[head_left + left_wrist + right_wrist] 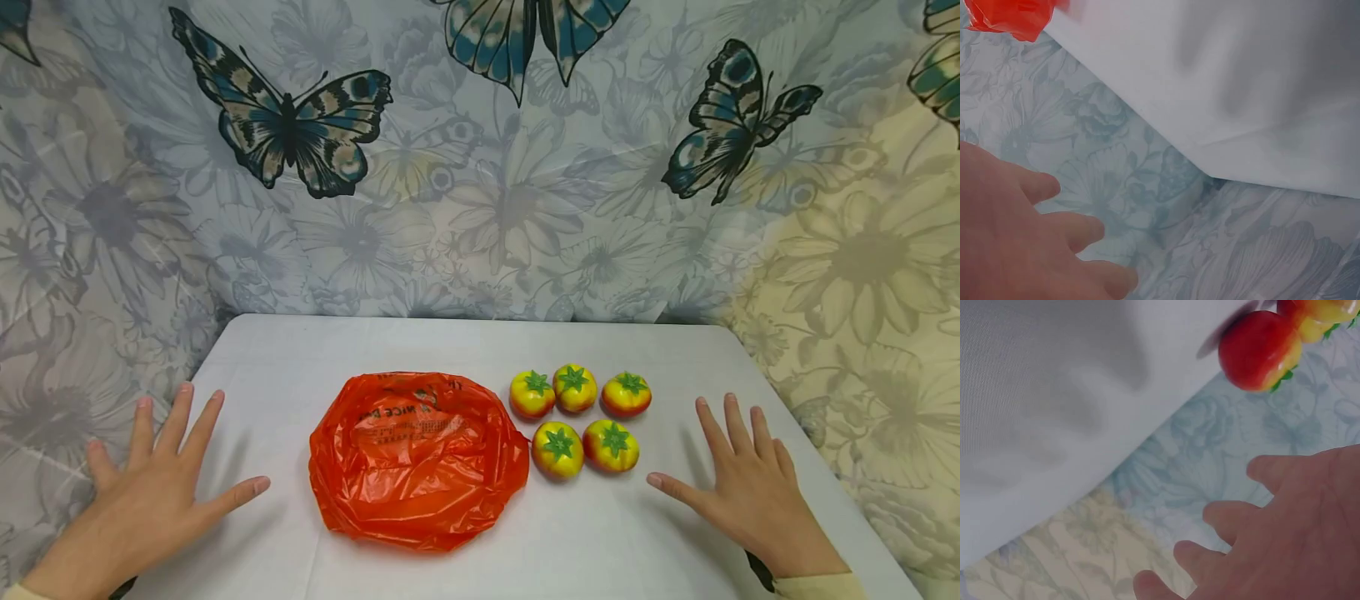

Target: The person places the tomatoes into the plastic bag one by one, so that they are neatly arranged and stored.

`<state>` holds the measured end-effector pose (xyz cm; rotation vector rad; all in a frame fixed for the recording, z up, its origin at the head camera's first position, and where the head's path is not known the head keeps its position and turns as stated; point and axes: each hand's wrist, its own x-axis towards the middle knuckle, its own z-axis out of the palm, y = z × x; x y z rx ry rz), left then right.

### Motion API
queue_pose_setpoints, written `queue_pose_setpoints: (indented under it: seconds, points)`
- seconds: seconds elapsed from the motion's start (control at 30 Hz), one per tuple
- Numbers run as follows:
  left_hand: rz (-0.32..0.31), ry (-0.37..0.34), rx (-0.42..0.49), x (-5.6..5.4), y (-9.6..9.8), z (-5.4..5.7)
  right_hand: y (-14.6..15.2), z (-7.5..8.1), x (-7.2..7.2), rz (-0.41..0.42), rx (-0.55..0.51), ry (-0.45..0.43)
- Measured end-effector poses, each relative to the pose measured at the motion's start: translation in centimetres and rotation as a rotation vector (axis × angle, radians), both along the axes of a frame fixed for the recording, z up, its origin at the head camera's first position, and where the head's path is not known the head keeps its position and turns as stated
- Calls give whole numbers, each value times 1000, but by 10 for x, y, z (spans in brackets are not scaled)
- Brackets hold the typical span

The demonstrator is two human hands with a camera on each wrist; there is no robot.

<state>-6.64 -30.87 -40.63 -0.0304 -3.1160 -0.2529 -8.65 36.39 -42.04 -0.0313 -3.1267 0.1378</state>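
So there's a white table (pixel 390 343) with a red plastic bag (pixel 418 475) lying on it, a bit left of the middle, all crinkly and kinda flattened, with dark printing on its far part. Just right of the bag are five shiny fruits, yellow going red with green star-shaped leafy tops, tomato-looking things. Three make up the far row: a left one (pixel 531 400), a middle one (pixel 574 393) right up beside it, and a right one (pixel 626 397) with a little gap. Two more sit nearer, side by side: the near-left fruit (pixel 557 457), which the bag's right edge comes right up to (can't tell if they actually touch), and the near-right fruit (pixel 611 450).

Both hands are empty. The left hand (pixel 153 496) is over the table's left side, fingers spread wide, well apart from the bag, which is the thing closest to it. The right hand (pixel 750 496) is over on the right, also splayed out and gripping zilch, with its thumb pointing toward the near-right fruit but not touching it. There's a pale sleeve (pixel 821 587) on that arm. Behind everything is a flowery wall (pixel 517 275) with big blue butterflies.
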Motion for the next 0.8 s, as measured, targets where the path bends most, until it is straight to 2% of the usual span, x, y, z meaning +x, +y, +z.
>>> queue_pose_setpoints:
  seconds: [0.1,0.3,0.43,0.8]
  points:
    - [1,-16,1,1,2,0,-1,0,-1,-1,1,-2]
    - [-11,0,14,4,3,-4,-1,2,-2,12,-2,8]
    - [-20,-8,48,3,9,-5,-2,3,-2,18,-10,-1]
    - [-111,-78,252,-7,46,-2,-32,6,-7,104,-32,34]
